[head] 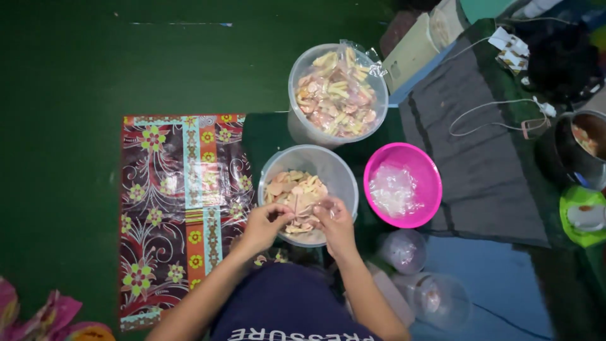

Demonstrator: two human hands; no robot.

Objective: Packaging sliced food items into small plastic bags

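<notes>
Two bare hands, left [265,224] and right [333,221], drawn close together above a clear round plastic tub of pale sliced snack pieces [297,196], fingertips pinched on a small see-through plastic bag [297,213] stretched between them. Tub resting on the dark green floor [63,95] directly ahead of the knees, beside a glossy floral plastic mat in red, brown and teal [183,208]. Farther ahead, a second, taller clear plastic tub heaped with yellow sticks and pink slices [338,95], a scrap of clear wrap hanging over its rim. To the right, touching neither tub, a bright pink round plastic bowl holding crumpled clear bags [404,186].

Best handled, by the look of it, with the bag mouth kept taut and directly over the tub, so that stray pieces drop back in, not onto the mat; grip light, thin film tearing easily.

Counted: two hands, two clear tubs of snacks, one pink bowl, one floral mat. Also two filled clear bags [404,249] lying by the right knee, contents too blurred to name. One grey mat [486,158] at right, white cable [492,117] trailing over it, one dark metal pot [584,145] and one green-lidded container [584,218] at the far right edge.
</notes>
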